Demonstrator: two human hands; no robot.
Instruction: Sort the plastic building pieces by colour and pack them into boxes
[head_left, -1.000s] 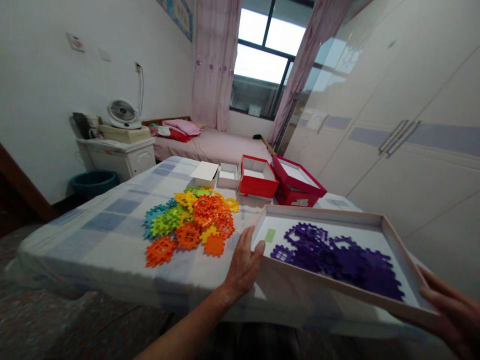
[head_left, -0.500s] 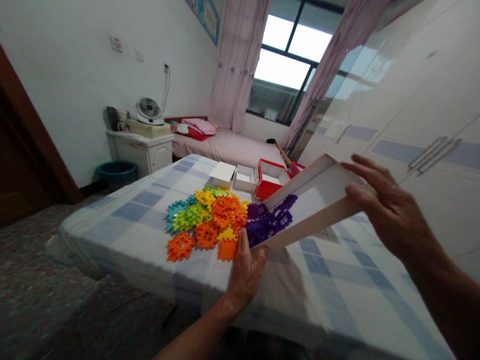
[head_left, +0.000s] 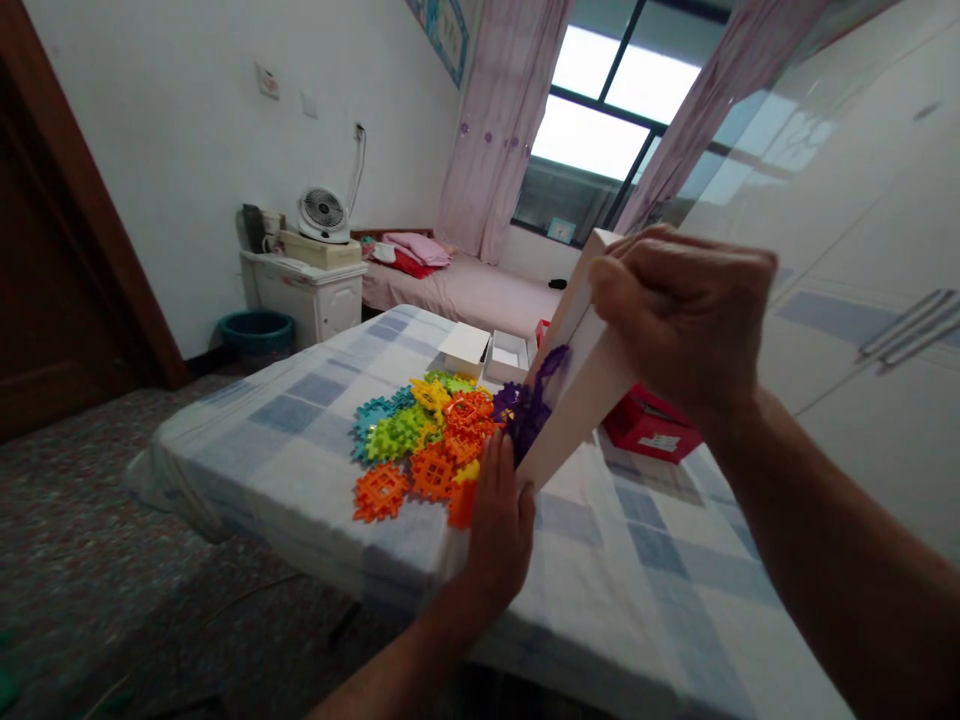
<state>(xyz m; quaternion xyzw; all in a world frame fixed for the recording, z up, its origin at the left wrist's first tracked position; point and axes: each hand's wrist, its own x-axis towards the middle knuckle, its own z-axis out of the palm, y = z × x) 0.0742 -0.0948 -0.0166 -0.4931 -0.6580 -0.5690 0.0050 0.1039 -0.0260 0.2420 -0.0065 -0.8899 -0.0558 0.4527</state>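
A shallow white cardboard box (head_left: 577, 410) is tipped steeply up on its left end, its open side facing left. My right hand (head_left: 690, 315) is closed round the raised end. Low down, my left hand (head_left: 501, 520) holds the bottom corner, its fingers fairly straight and its thumb against the side. Purple interlocking plastic tiles (head_left: 531, 410) are bunched at the box's low end, partly hidden by its wall. Left of them lies a pile of orange tiles (head_left: 433, 470), green tiles (head_left: 397, 435), yellow tiles (head_left: 429, 397) and blue tiles (head_left: 369, 420).
The pile lies on a checked tablecloth (head_left: 247, 470). Behind it are a white lid or box (head_left: 465, 345) and a small open white box (head_left: 508, 355). A red box (head_left: 652, 430) stands to the right, partly behind my right forearm. A bed (head_left: 480, 290) lies beyond the table.
My right hand has swung the box's raised end up and to the left, so it stands much steeper. The purple tiles have bunched toward the low end. My view has shifted slightly.
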